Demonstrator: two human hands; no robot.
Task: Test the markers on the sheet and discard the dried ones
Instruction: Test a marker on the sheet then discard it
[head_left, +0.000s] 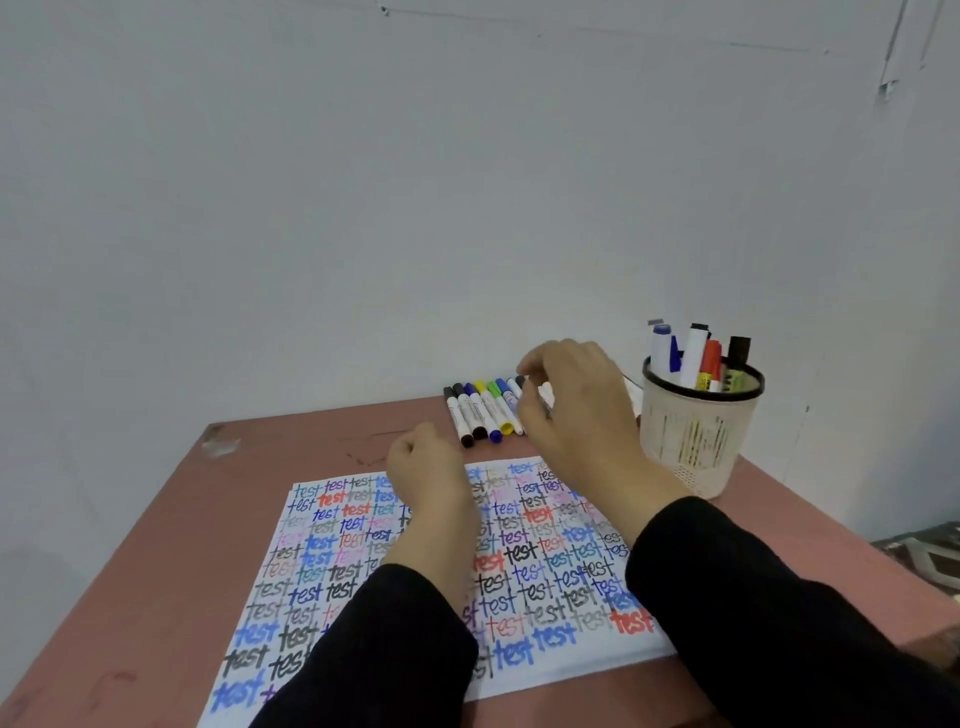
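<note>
So here's where we're at: our right hand hangs over the right end of the row of markers, fingers bent down and bunched together, thumb and forefinger close to each other right at a white barrel. Honestly we can't tell if it's actually pinching one or only about to, since the hand covers that end. The rest of the row runs out to the left of those fingertips, caps mixed black, blue, green and yellow. Our left hand is curled up loosely just past the far edge of the test sheet, which lies under both wrists, and what's inside that curl is hidden from us. The mesh pen cup, with more markers standing in it, sits just to the right of the right hand. To do this step well, we'd grab one barrel only, around the middle, and lift it straight up so its neighbours don't roll. Then the left hand pulls the cap while the right keeps the barrel. The sheet is packed with "test" scribbles, so we'd hunt for a bare gap before writing, otherwise a faint dried-out line gets lost in the mess.
</note>
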